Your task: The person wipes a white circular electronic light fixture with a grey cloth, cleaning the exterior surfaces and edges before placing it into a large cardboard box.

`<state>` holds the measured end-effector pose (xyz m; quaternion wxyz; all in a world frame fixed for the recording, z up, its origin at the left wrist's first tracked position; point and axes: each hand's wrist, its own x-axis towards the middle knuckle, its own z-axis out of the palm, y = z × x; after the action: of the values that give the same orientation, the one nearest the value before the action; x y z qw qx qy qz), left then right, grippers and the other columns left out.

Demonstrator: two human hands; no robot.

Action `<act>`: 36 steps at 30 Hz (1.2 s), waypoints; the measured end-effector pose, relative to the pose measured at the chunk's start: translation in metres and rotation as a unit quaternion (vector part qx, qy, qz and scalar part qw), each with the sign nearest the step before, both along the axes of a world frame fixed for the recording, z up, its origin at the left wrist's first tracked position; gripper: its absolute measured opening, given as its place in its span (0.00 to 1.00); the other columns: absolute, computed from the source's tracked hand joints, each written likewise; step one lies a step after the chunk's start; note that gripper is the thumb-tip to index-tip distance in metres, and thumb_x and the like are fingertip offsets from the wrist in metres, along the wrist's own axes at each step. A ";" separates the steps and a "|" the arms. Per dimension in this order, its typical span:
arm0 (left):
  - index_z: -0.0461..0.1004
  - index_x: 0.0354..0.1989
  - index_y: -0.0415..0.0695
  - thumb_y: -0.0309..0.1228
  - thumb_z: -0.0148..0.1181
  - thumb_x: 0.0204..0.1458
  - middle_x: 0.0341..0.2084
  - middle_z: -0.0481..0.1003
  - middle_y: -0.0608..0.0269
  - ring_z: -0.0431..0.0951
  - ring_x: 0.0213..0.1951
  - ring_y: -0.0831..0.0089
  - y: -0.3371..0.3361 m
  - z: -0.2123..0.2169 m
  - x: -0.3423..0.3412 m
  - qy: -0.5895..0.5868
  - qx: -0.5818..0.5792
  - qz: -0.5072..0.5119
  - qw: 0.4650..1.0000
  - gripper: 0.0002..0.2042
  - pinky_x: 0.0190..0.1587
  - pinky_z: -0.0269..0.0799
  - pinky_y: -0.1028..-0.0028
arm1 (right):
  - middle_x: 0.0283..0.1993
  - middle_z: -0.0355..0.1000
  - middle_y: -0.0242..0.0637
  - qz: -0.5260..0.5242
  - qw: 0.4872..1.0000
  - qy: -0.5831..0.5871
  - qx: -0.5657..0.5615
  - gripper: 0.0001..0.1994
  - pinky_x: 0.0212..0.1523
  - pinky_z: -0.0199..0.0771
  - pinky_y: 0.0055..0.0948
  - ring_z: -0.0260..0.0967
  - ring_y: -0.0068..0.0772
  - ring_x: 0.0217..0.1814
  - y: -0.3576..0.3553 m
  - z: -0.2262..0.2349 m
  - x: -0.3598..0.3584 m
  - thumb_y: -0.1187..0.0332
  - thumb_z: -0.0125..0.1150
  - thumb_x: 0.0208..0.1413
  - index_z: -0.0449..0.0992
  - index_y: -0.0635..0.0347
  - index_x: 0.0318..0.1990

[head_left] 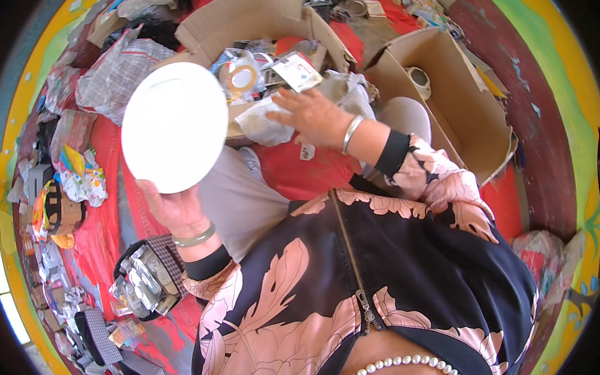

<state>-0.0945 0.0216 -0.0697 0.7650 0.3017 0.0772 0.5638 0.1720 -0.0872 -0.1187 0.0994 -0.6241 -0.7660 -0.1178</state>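
Observation:
My left hand (176, 211) grips the lower edge of a white, smooth, oval-looking plate (175, 126), raised up over my left knee. Most of its fingers are hidden behind the plate. My right hand (313, 117) hovers with fingers spread at the near side of a large open cardboard box (243, 17). Close beyond its fingertips, a white printed card or packet (297, 71) lies on the heap in the box. Beside that heap sits a roll of tan tape (243, 78). A pale crumpled cloth or bag (259, 120) lies just left of my right fingers.
A second cardboard box (462, 101) stands at the right with a pale round object (418, 79) inside. At the left are woven plastic bags (121, 74), a checked basket of clear bottles (148, 277) and scattered small goods. Red sheeting (102, 225) covers the floor.

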 end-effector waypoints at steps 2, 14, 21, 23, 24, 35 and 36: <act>0.57 0.59 0.40 0.36 0.62 0.49 0.55 0.64 0.55 0.66 0.56 0.61 -0.006 0.002 0.000 0.010 0.014 -0.001 1.000 0.31 0.56 0.65 0.60 | 0.51 0.68 0.37 0.018 0.998 -0.013 -0.051 0.21 0.53 0.61 0.39 0.60 0.37 0.59 0.015 -0.019 -0.009 0.61 0.59 0.46 0.70 0.48 0.51; 0.61 0.57 0.38 0.36 0.64 0.46 0.51 0.68 0.58 0.68 0.53 0.64 -0.014 0.009 -0.007 0.049 0.006 0.028 0.998 0.30 0.54 0.67 0.62 | 0.34 0.74 0.39 0.025 0.988 0.121 -0.097 0.12 0.42 0.66 0.38 0.71 0.40 0.41 0.031 -0.021 -0.006 0.61 0.56 0.47 0.75 0.51 0.40; 0.60 0.57 0.39 0.36 0.63 0.47 0.52 0.67 0.58 0.68 0.54 0.64 -0.018 0.020 -0.001 0.045 -0.038 -0.011 0.998 0.30 0.55 0.66 0.62 | 0.28 0.74 0.43 0.011 0.925 0.372 0.082 0.08 0.35 0.71 0.35 0.71 0.45 0.31 0.028 -0.027 0.001 0.70 0.57 0.45 0.76 0.59 0.35; 0.58 0.58 0.39 0.35 0.63 0.48 0.52 0.66 0.58 0.67 0.54 0.64 -0.018 0.021 0.002 0.052 -0.038 -0.004 0.998 0.30 0.55 0.65 0.62 | 0.23 0.70 0.39 -0.108 0.819 0.556 0.094 0.06 0.29 0.68 0.26 0.65 0.24 0.25 0.030 -0.005 0.010 0.72 0.56 0.50 0.75 0.63 0.34; 0.58 0.58 0.39 0.34 0.63 0.48 0.52 0.66 0.59 0.66 0.55 0.65 -0.019 0.021 0.002 0.056 -0.039 0.001 0.998 0.30 0.56 0.65 0.62 | 0.23 0.69 0.33 -0.163 0.789 0.584 0.098 0.05 0.29 0.66 0.23 0.63 0.17 0.27 0.033 0.016 0.017 0.73 0.55 0.52 0.74 0.64 0.33; 0.60 0.55 0.38 0.25 0.61 0.47 0.47 0.68 0.60 0.69 0.49 0.71 -0.050 0.024 0.053 0.140 0.034 -0.040 0.989 0.25 0.53 0.64 0.70 | 0.30 0.70 0.38 -0.086 0.912 0.358 0.178 0.06 0.32 0.70 0.33 0.70 0.39 0.32 0.018 0.091 -0.017 0.73 0.59 0.45 0.73 0.60 0.32; 0.61 0.54 0.38 0.24 0.61 0.47 0.47 0.68 0.60 0.69 0.49 0.71 -0.056 0.024 0.057 0.153 0.045 -0.037 0.987 0.25 0.53 0.64 0.70 | 0.31 0.70 0.42 -0.099 0.914 0.337 0.203 0.05 0.34 0.70 0.39 0.68 0.49 0.34 0.016 0.085 -0.018 0.71 0.58 0.44 0.72 0.58 0.31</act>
<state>-0.0371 -0.0344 -0.0453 0.7502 0.4210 0.1564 0.4853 0.1540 -0.0707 -0.0336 0.4635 -0.6658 -0.5813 -0.0626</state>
